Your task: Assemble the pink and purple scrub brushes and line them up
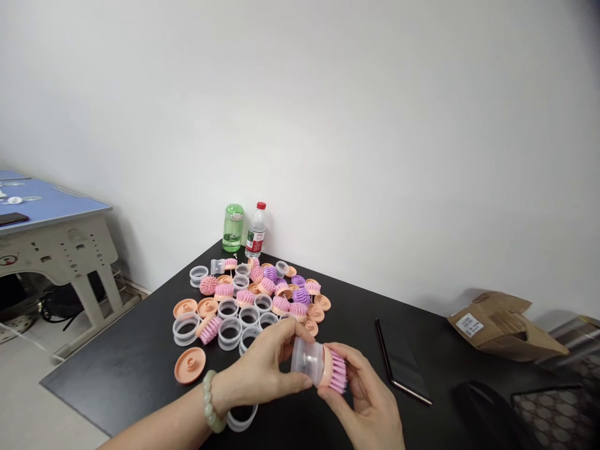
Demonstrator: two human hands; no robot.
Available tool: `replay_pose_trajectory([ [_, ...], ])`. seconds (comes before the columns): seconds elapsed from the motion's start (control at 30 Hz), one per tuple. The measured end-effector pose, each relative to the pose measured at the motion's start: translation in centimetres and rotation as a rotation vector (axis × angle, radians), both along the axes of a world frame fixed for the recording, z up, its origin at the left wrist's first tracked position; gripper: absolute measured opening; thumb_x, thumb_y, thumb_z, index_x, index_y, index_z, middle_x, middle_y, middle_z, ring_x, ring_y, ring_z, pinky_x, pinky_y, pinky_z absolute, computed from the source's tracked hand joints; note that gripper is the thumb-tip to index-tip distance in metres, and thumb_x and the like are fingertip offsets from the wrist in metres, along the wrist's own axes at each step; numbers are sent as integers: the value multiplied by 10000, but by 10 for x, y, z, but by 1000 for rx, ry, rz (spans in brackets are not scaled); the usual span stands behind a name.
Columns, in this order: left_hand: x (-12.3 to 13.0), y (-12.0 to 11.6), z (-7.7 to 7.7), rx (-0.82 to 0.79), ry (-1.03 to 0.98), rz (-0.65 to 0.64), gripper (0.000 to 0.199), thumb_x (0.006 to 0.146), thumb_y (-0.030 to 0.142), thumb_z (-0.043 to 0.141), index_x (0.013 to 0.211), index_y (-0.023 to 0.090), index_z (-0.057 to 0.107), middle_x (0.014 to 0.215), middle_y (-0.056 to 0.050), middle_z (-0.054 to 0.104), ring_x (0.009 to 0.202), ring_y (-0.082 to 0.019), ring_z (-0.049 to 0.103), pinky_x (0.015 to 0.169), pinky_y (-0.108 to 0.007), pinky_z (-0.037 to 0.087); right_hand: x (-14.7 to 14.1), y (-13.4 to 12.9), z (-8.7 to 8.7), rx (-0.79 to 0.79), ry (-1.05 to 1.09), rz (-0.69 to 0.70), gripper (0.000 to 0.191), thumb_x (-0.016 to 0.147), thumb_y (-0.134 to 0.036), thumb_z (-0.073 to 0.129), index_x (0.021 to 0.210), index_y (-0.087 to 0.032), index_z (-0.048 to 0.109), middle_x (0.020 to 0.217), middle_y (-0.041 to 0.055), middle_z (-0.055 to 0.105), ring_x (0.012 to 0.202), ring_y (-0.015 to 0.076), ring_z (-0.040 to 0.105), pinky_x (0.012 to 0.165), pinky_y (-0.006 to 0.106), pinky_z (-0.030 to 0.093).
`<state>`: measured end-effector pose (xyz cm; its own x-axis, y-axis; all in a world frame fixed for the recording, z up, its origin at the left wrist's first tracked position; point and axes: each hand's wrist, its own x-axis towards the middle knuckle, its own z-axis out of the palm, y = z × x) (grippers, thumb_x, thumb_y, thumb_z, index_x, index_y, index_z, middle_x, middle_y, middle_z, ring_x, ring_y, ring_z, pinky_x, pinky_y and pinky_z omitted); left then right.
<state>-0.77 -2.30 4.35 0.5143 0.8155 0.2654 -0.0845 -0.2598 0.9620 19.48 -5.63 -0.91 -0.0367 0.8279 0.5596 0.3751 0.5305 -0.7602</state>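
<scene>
Near the table's front, my left hand (267, 365), with a pale green bead bracelet at the wrist, grips a translucent plastic cup (307, 359) by its left end. My right hand (365, 400) holds the pink bristle brush head (336, 372) with its peach base at the other end of that cup. Cup and brush head touch end to end, lying sideways. Beyond and left of my hands are several clear rings (229, 333), pink brush heads (224, 291), purple ones (301, 296) and peach discs (190, 365). Another clear ring (241, 422) is partly hidden under my left wrist.
A green bottle (233, 228) and a red-capped water bottle (255, 231) stand by the wall. On the black table (140, 369), a dark phone (403, 362) lies right of my hands, with a brown paper bag (501, 325) farther right. A blue-topped desk (60, 203) is at left.
</scene>
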Motion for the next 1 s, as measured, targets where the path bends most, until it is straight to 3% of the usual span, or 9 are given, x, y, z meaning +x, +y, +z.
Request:
replay_pose_trajectory([
  [0.33,0,3,-7,31,111,72,367,613,100,729,954,171,614,956,-24,583,819,-183,580,722,-306,473,-1,1,2,16,-4,47,333,805,-334,796,1113,-266,690,1065,69,711,941,252,713,781,285,603],
  [0.5,0,4,-9,-36,108,54,376,612,114,744,961,171,617,920,-7,597,754,-158,584,661,-277,465,-1,3,5,39,-15,65,331,798,-328,802,1105,-260,698,1061,88,710,947,269,707,801,328,605],
  [0.6,0,3,-11,80,169,83,375,615,85,757,949,183,619,918,-9,620,779,-169,593,698,-290,486,0,4,5,60,-12,57,335,764,-313,825,1073,-252,712,1047,90,717,955,281,698,817,344,597],
  [0.7,2,-1,-13,442,189,86,332,703,8,666,967,200,604,1025,-51,648,937,-204,614,814,-319,505,-3,5,4,-116,121,117,260,800,-379,779,1000,-223,719,889,60,711,780,225,694,688,294,591],
  [0.83,3,-4,-14,897,230,-86,294,898,-15,426,986,214,586,1058,-94,668,1111,-226,577,946,-356,491,-13,8,2,-662,567,317,432,851,-588,656,779,-162,650,593,-5,562,492,138,571,408,226,487],
  [0.9,4,-3,-16,921,241,-78,284,907,-7,415,974,212,582,1067,-100,660,1109,-230,576,941,-359,493,-16,10,1,-810,700,384,495,814,-643,672,779,-151,628,568,-6,561,463,129,561,374,205,455],
  [1.0,3,1,-20,706,190,73,321,818,-38,485,1003,210,566,1106,-88,619,1019,-207,596,856,-326,507,-14,11,6,-736,730,432,556,839,-685,613,985,-150,660,770,74,688,626,181,666,490,265,543],
])
